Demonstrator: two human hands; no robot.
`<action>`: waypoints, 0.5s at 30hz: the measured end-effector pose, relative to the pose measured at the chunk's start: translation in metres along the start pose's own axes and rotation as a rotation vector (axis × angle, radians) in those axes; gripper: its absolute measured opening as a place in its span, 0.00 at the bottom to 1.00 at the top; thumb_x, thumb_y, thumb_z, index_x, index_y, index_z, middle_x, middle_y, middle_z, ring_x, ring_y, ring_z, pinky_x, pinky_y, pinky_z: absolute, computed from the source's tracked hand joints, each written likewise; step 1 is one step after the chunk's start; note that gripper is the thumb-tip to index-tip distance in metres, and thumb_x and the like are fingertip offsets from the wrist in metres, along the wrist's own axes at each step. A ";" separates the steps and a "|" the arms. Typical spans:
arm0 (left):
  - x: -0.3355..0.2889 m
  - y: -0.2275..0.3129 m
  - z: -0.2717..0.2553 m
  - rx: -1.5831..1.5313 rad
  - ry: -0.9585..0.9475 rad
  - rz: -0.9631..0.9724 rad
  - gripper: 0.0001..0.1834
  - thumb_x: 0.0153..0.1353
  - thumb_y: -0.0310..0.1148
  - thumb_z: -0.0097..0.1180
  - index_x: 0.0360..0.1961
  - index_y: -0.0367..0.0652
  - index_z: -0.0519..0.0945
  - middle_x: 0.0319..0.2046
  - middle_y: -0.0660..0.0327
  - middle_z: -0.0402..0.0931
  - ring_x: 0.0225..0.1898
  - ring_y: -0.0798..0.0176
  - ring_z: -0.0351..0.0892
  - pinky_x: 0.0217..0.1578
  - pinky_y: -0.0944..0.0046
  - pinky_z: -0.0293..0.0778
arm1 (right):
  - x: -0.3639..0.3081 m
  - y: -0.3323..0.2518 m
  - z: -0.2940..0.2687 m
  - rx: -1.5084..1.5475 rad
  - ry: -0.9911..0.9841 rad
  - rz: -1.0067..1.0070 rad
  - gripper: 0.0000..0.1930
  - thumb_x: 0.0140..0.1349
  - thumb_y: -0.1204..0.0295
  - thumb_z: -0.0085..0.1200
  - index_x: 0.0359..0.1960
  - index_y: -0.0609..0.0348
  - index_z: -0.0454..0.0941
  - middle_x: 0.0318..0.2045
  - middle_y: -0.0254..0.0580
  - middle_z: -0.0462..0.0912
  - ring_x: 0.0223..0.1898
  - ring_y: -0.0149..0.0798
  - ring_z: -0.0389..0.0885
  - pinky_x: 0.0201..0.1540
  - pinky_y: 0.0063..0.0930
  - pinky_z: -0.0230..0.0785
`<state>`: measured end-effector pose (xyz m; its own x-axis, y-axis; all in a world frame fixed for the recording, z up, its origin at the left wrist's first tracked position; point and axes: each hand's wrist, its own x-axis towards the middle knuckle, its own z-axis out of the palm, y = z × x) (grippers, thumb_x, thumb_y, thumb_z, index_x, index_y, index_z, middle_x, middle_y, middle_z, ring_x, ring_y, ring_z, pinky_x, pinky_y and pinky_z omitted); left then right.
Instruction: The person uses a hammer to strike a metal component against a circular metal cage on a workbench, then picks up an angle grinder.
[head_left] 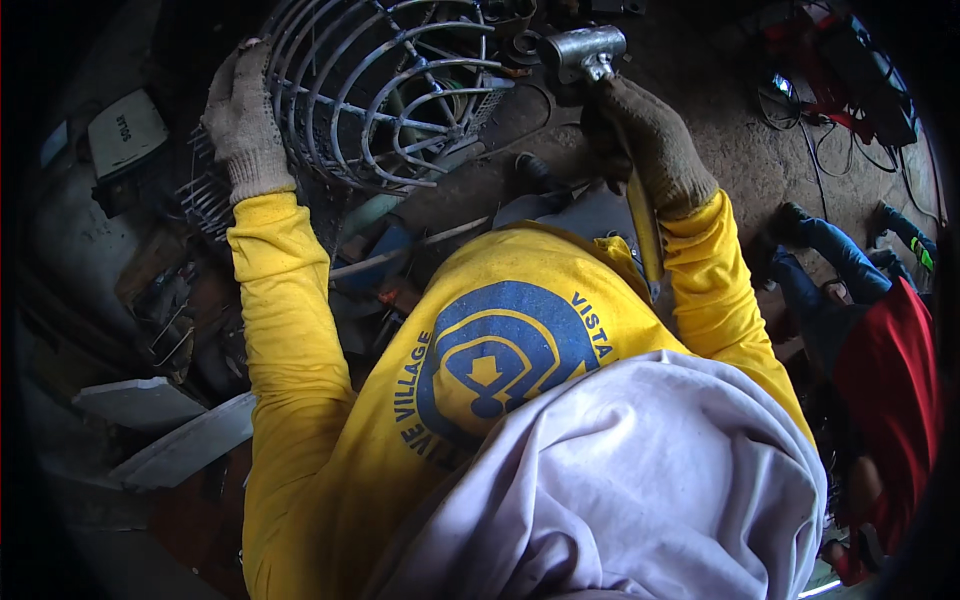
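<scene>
My left hand (pixel 243 122), in a pale knit glove, holds the outer side of a round cage of bent metal bars (pixel 385 95) at the upper left of centre. Its fingers lie along the bars and the thumb is hidden. In my gloved right hand (pixel 652 145) is a hammer (pixel 588 52) with a shiny cylindrical metal head. The head is raised to the right of the cage, apart from it, and the yellowish handle runs down past my wrist.
A person in a red top (pixel 895 400) and blue trousers is at the right. Beyond lies a red machine (pixel 840 75) with loose cables. A pale box (pixel 127 135) stands at the far left, light slabs (pixel 185 440) below it. Metal scrap and a long rod (pixel 410 248) lie under the cage.
</scene>
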<state>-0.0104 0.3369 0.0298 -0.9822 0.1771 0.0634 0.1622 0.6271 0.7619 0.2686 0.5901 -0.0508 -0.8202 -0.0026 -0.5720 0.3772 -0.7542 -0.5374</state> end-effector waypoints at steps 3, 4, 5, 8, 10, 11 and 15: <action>0.001 -0.001 0.000 0.069 0.018 0.000 0.33 0.58 0.56 0.64 0.55 0.39 0.84 0.51 0.54 0.83 0.57 0.55 0.77 0.64 0.57 0.65 | 0.003 0.006 0.005 -0.113 -0.072 0.026 0.23 0.73 0.51 0.52 0.51 0.61 0.78 0.26 0.32 0.76 0.23 0.26 0.74 0.24 0.22 0.67; 0.002 -0.001 0.000 0.056 0.016 0.001 0.33 0.58 0.56 0.64 0.55 0.39 0.84 0.51 0.54 0.83 0.56 0.56 0.77 0.64 0.57 0.65 | 0.002 0.007 0.005 -0.285 -0.130 0.086 0.23 0.72 0.51 0.53 0.52 0.61 0.78 0.28 0.33 0.77 0.27 0.25 0.77 0.28 0.22 0.70; 0.004 -0.001 0.000 0.043 0.014 0.000 0.33 0.58 0.56 0.64 0.55 0.39 0.84 0.51 0.53 0.83 0.56 0.56 0.78 0.63 0.58 0.65 | 0.000 0.007 0.003 -0.243 -0.076 0.101 0.22 0.73 0.53 0.52 0.53 0.61 0.78 0.28 0.32 0.77 0.27 0.25 0.76 0.28 0.21 0.69; 0.005 -0.003 -0.001 0.006 0.001 -0.003 0.33 0.58 0.56 0.64 0.54 0.38 0.84 0.50 0.53 0.84 0.54 0.57 0.78 0.62 0.58 0.66 | -0.007 0.003 -0.007 -0.171 -0.035 0.100 0.20 0.74 0.56 0.51 0.53 0.60 0.78 0.27 0.31 0.75 0.26 0.23 0.73 0.28 0.19 0.67; 0.005 -0.002 0.000 0.000 -0.005 0.014 0.33 0.58 0.56 0.64 0.54 0.38 0.84 0.49 0.53 0.84 0.54 0.57 0.78 0.61 0.59 0.67 | -0.008 0.003 -0.012 -0.091 -0.056 0.079 0.18 0.75 0.58 0.50 0.53 0.60 0.79 0.26 0.30 0.74 0.25 0.23 0.71 0.27 0.18 0.65; 0.004 -0.002 0.000 0.008 -0.007 0.024 0.33 0.58 0.56 0.64 0.53 0.38 0.84 0.49 0.53 0.84 0.53 0.57 0.78 0.61 0.59 0.67 | -0.007 0.003 -0.012 -0.049 -0.060 0.088 0.18 0.75 0.58 0.49 0.53 0.60 0.79 0.26 0.30 0.74 0.24 0.22 0.70 0.26 0.18 0.64; 0.001 0.000 0.001 0.042 0.018 0.038 0.33 0.58 0.56 0.64 0.53 0.37 0.84 0.48 0.53 0.84 0.53 0.57 0.79 0.60 0.59 0.68 | -0.001 0.008 -0.002 -0.046 -0.076 0.056 0.18 0.75 0.58 0.49 0.54 0.60 0.78 0.26 0.29 0.74 0.23 0.22 0.69 0.25 0.18 0.63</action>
<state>-0.0107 0.3380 0.0293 -0.9767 0.1883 0.1033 0.2029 0.6511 0.7313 0.2732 0.5857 -0.0561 -0.8272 -0.0951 -0.5538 0.4411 -0.7204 -0.5351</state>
